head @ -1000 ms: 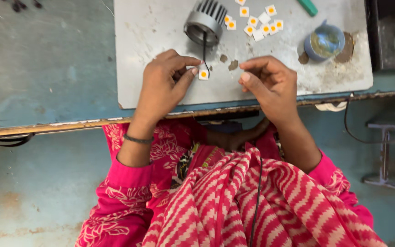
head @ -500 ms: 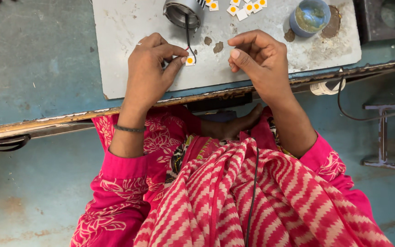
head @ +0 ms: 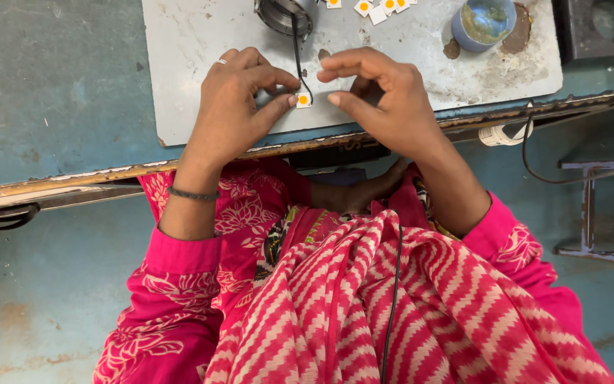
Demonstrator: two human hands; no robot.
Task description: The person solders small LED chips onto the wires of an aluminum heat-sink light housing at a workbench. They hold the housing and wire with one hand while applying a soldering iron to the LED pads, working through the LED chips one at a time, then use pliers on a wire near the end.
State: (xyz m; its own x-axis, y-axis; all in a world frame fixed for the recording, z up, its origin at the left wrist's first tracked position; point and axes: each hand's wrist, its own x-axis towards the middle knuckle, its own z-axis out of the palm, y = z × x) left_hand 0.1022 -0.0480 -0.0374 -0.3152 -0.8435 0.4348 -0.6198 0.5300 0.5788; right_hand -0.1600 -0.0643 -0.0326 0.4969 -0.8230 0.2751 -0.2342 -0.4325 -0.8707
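My left hand (head: 239,107) rests on a grey metal plate (head: 179,64) and pinches a small white square chip with a yellow centre (head: 303,101) between thumb and forefinger. A thin black wire (head: 297,57) runs from that chip up to a round finned metal housing (head: 283,14) at the top edge. My right hand (head: 385,96) hovers just right of the chip, thumb and forefinger curled toward it; whether it touches the chip or wire is unclear.
Several more white-and-yellow chips (head: 378,8) lie at the plate's far edge. A small blue pot (head: 483,23) with brownish paste stands at the upper right, beside a dark block with a round hole (head: 605,21). The blue table's rusty edge (head: 72,181) crosses below my hands.
My hands have drawn closer together around the chip. The view has shifted down, so the housing and loose chips now sit at the top edge.
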